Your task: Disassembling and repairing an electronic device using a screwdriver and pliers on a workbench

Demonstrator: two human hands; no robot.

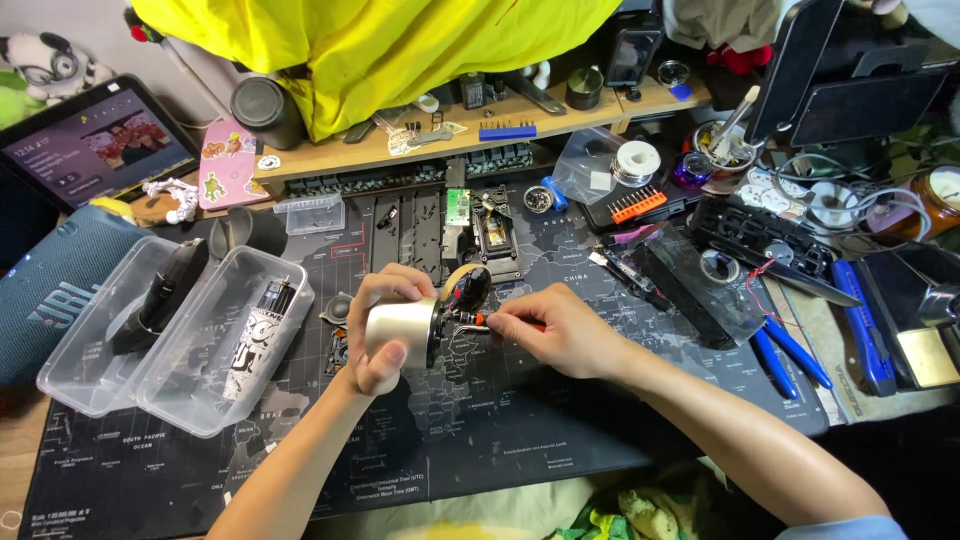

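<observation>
Two bare hands meet at the centre of a dark world-map desk mat (520, 440). Left hand (385, 335) is closed around a pale metal cylinder (400, 328), thumb underneath. Right hand (555, 330), at three o'clock of the cylinder, pinches a small orange-handled tool (478, 319) whose tip touches the cylinder's dark end. Two clear plastic trays (150, 400) lie at nine o'clock; blue-handled pliers (790, 355) lie at three o'clock, well apart.

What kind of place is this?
Probably a home electronics repair desk: a spool of solder wire, a rack of screwdriver bits and a bare circuit board lie around a dark map-printed work mat.
</observation>
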